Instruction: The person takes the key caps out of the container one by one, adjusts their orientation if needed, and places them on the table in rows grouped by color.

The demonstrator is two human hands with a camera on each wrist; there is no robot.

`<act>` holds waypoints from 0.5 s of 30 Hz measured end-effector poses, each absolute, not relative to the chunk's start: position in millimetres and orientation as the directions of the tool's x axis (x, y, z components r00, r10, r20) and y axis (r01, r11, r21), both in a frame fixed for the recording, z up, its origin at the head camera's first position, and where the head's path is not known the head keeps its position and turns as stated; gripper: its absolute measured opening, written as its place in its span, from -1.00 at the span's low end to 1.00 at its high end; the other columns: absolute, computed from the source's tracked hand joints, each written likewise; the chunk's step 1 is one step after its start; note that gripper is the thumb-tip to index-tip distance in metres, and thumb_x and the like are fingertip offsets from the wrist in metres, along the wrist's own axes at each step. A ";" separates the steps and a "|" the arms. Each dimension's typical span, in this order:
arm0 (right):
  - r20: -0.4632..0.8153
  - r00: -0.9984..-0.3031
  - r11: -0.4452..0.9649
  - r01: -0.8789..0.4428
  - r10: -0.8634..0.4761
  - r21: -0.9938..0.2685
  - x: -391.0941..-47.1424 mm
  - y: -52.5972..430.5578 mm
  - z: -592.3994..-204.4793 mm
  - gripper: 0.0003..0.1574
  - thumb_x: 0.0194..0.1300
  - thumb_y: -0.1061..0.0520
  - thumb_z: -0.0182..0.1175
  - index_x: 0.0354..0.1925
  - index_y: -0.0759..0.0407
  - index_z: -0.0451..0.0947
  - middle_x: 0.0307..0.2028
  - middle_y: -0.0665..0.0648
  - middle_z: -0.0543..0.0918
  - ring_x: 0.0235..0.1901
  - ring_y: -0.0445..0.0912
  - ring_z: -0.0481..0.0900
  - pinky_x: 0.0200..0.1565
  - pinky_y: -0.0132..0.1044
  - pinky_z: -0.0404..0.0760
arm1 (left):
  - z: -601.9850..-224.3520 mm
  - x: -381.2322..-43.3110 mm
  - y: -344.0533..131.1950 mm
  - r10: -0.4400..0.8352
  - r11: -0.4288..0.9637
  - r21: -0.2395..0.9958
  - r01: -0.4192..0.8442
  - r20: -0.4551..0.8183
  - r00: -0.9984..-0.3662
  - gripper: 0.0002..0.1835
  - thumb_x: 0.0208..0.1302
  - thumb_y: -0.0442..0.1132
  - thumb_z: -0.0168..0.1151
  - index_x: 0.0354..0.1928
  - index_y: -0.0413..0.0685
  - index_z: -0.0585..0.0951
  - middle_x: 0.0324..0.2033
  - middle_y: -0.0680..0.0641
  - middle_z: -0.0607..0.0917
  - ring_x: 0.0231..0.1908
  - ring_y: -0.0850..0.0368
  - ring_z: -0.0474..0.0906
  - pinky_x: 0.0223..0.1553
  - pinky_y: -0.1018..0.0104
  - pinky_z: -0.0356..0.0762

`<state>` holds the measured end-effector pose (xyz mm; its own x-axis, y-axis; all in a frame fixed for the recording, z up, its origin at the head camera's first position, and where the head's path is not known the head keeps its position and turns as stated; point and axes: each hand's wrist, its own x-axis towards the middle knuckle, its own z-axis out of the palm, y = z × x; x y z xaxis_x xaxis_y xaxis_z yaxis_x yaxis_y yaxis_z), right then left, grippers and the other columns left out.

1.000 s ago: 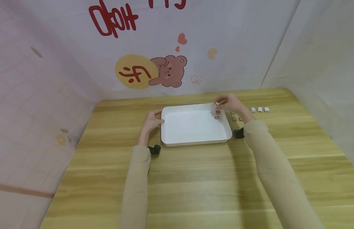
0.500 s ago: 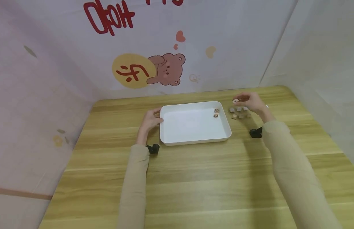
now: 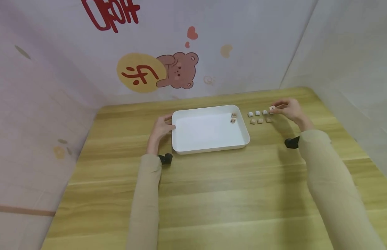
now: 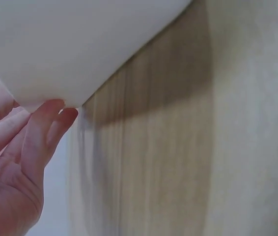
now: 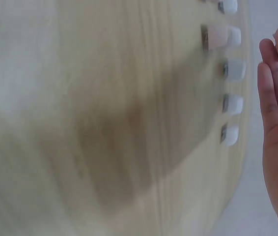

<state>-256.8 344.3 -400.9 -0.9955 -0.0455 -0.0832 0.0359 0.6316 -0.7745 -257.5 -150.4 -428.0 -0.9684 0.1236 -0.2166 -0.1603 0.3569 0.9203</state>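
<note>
My right hand pinches a small pale keycap between thumb and fingertips, just over the right end of a back row of white keycaps. In front of that row lie several tan keycaps. The right wrist view shows the extended fingers of this hand beside white keycaps; the held one is out of sight there. At the left, my left hand grips the end wall of a shallow white tray, fingertips against its outer corner. Two brown keycaps sit inside, near the right end.
The wooden table reaches to a printed wall cloth behind the tray, with more cloth at both sides. Black wrist cameras, left and right, hang at the sleeves close over the table.
My right hand has moved from over the tray's back right corner to the right, carrying the keycap to the rows on the table. My left hand stays on the tray.
</note>
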 end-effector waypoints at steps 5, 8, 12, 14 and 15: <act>-0.067 -0.997 0.671 0.026 -0.035 -0.741 -254.6 351.1 -402.1 -0.35 0.19 -0.02 0.30 0.11 0.37 0.48 -0.32 -0.40 0.57 -0.34 -0.58 0.47 -0.03 -0.40 0.50 | -421.9 -260.2 -150.4 0.121 0.369 0.915 -0.159 -0.217 -0.968 -0.27 0.11 -0.53 0.12 0.39 -0.13 0.27 0.35 -0.18 0.36 0.21 -0.10 0.48 0.07 0.06 0.58; -0.075 -0.996 0.689 0.028 -0.038 -0.724 -252.0 353.4 -403.3 -0.33 0.19 -0.06 0.29 0.11 0.37 0.48 -0.31 -0.37 0.58 -0.34 -0.58 0.45 -0.22 -0.64 0.42 | -420.3 -260.2 -149.2 0.125 0.375 0.912 -0.168 -0.229 -0.965 -0.27 0.11 -0.53 0.12 0.39 -0.12 0.27 0.35 -0.17 0.35 0.20 -0.10 0.49 0.06 0.08 0.58; -0.092 -0.995 0.713 0.035 -0.041 -0.701 -248.6 354.6 -405.0 -0.36 0.19 -0.07 0.29 0.08 0.34 0.51 -0.30 -0.31 0.60 -0.35 -0.55 0.47 -0.26 -0.61 0.44 | -420.1 -259.3 -148.8 0.127 0.365 0.916 -0.170 -0.230 -0.965 -0.27 0.10 -0.54 0.12 0.38 -0.12 0.28 0.35 -0.18 0.35 0.22 -0.10 0.47 0.07 0.07 0.57; -0.108 -0.993 0.739 0.039 -0.046 -0.673 -246.3 355.2 -407.1 -0.41 0.20 -0.05 0.28 0.06 0.32 0.53 -0.22 -0.13 0.67 -0.32 -0.47 0.52 -0.24 -0.54 0.47 | -421.1 -257.8 -148.8 0.125 0.370 0.913 -0.173 -0.234 -0.964 -0.28 0.10 -0.55 0.12 0.38 -0.12 0.29 0.35 -0.18 0.36 0.23 -0.11 0.46 0.08 0.06 0.56; -0.116 -0.992 0.757 0.038 -0.050 -0.652 -245.0 355.8 -408.3 -0.43 0.20 -0.05 0.28 0.05 0.30 0.55 -0.16 0.00 0.68 -0.30 -0.42 0.53 -0.24 -0.51 0.48 | -422.0 -257.1 -149.1 0.126 0.374 0.910 -0.176 -0.238 -0.963 -0.28 0.11 -0.55 0.12 0.38 -0.11 0.30 0.35 -0.18 0.36 0.24 -0.11 0.45 0.09 0.06 0.56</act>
<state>-245.0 355.8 -408.3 -0.9920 -0.0502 -0.1158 0.0378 0.7574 -0.6518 -257.1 -149.1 -422.0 -0.9631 0.1256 -0.2379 -0.1761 0.3742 0.9105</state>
